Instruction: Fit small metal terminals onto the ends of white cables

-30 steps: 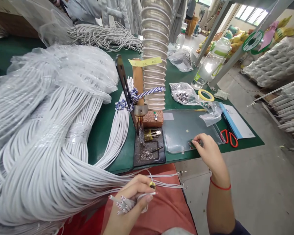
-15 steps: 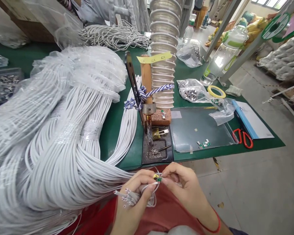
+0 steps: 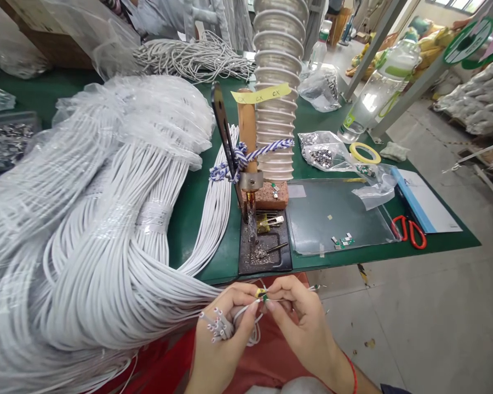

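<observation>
My left hand point(image 3: 229, 323) is closed around a bunch of white cables point(image 3: 218, 326), whose cut ends poke out over the thumb side. Between the fingertips of both hands sits a tiny green circuit board point(image 3: 264, 297) with a yellow piece point(image 3: 260, 292) beside it. My right hand point(image 3: 299, 309) pinches at the board's right side, thumb and index finger together; a thin wire end point(image 3: 315, 287) sticks out behind it. Fingertips partly cover the board. Looped cable point(image 3: 252, 335) hangs below the left hand.
Large bundles of white cable point(image 3: 119, 262) fill the left side. Ahead, a soldering iron with a wooden handle point(image 3: 247, 131) stands tip-down over a dark tray point(image 3: 267, 260), beside a ribbed hose point(image 3: 276, 98). To the right are a clear mat point(image 3: 312, 219) with small boards and red scissors point(image 3: 414, 234).
The right hand has shifted slightly left and turned, and the board has tilted, showing less of its face. A wire end now shows behind the right hand. The left hand keeps its cables.
</observation>
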{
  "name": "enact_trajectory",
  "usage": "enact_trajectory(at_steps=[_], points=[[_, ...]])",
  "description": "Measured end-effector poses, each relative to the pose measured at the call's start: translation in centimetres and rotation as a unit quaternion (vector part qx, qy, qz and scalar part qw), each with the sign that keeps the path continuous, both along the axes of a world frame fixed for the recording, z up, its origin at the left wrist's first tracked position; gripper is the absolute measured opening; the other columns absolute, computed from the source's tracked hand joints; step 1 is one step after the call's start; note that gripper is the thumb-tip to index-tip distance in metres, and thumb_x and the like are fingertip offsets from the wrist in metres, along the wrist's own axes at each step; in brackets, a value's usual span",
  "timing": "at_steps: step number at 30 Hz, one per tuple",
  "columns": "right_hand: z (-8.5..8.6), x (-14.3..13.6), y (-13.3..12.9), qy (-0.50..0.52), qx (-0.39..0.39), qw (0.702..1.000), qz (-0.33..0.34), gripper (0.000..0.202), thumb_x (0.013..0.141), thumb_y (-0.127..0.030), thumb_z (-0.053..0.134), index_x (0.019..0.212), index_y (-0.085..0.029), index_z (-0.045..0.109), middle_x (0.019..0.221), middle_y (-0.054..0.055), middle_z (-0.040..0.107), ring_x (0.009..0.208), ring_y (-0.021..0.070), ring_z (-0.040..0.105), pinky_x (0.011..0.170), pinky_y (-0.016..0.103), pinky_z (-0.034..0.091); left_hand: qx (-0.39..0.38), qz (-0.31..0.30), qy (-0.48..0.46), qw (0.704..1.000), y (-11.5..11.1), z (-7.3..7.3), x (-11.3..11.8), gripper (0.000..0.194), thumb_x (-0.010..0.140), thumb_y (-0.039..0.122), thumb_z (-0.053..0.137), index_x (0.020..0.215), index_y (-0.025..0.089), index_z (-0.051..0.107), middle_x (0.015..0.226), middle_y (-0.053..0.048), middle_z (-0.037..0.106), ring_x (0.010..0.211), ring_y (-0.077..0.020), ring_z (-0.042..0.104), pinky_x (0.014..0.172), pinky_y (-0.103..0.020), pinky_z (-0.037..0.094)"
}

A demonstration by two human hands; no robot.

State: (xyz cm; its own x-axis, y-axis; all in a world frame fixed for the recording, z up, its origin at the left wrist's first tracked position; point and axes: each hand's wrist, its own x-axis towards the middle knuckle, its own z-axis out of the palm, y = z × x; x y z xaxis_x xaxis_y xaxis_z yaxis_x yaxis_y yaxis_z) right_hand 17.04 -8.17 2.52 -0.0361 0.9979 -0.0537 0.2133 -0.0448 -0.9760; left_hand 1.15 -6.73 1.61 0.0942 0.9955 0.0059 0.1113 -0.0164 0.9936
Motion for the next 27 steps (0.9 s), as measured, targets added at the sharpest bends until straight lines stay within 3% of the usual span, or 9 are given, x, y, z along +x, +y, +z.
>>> enact_trajectory(at_steps=[4, 7, 10, 19, 27], points=[[0.1, 0.3, 0.4, -0.020, 0.023, 1.000, -0.005, 0.006, 0.092, -0.022, 0.056, 0.099, -0.021, 0.055, 0.078, 0.000, 0.057, 0.066, 0.0159, 0.051, 0.061, 0.026, 0.045, 0.028, 0.006, 0.024, 0.999, 0.5, -0.2, 0.0, 0.013, 0.084, 0.013, 0.064, 0.075, 0.021, 0.071, 0.082, -0.003, 0.075, 0.074, -0.0183, 0.072, 0.069, -0.025, 0.057], [0.0, 0.6, 1.0, 0.016, 0.033, 0.999, -0.012, 0.009, 0.098, -0.021, 0.046, 0.091, -0.023, 0.051, 0.082, 0.001, 0.054, 0.073, 0.0166, 0.053, 0.066, 0.026, 0.046, 0.047, 0.021, 0.038, 0.998, 1.2, -0.4, 0.0, 0.014, 0.084, 0.013, 0.064, 0.074, 0.020, 0.070, 0.082, -0.004, 0.076, 0.074, -0.0177, 0.071, 0.068, -0.024, 0.056], [0.0, 0.7, 1.9, 0.025, 0.052, 0.998, -0.017, 0.013, 0.097, -0.019, 0.050, 0.084, -0.023, 0.050, 0.081, 0.001, 0.053, 0.074, 0.0170, 0.052, 0.066, 0.027, 0.045, 0.040, 0.029, 0.048, 0.998, 1.9, -0.4, 0.1, 0.013, 0.083, 0.014, 0.063, 0.073, 0.020, 0.069, 0.082, -0.005, 0.075, 0.075, -0.0182, 0.071, 0.070, -0.025, 0.056], [0.4, -0.1, 4.6, -0.012, 0.115, 0.993, -0.036, 0.018, 0.091, -0.012, 0.056, 0.076, -0.021, 0.055, 0.085, 0.005, 0.063, 0.081, 0.0197, 0.061, 0.072, 0.029, 0.050, 0.029, 0.037, 0.024, 0.999, 4.2, 0.1, 0.2, 0.011, 0.080, 0.015, 0.064, 0.070, 0.018, 0.067, 0.081, -0.006, 0.074, 0.075, -0.0177, 0.072, 0.066, -0.023, 0.059], [-0.1, -0.5, 5.7, 0.031, 0.098, 0.993, -0.052, 0.015, 0.090, -0.012, 0.059, 0.078, -0.021, 0.058, 0.086, 0.005, 0.067, 0.080, 0.0193, 0.066, 0.074, 0.030, 0.054, 0.027, 0.062, 0.028, 0.997, 5.7, 0.8, 0.4, 0.007, 0.075, 0.015, 0.065, 0.068, 0.017, 0.068, 0.077, -0.006, 0.074, 0.070, -0.0185, 0.073, 0.064, -0.024, 0.059]])
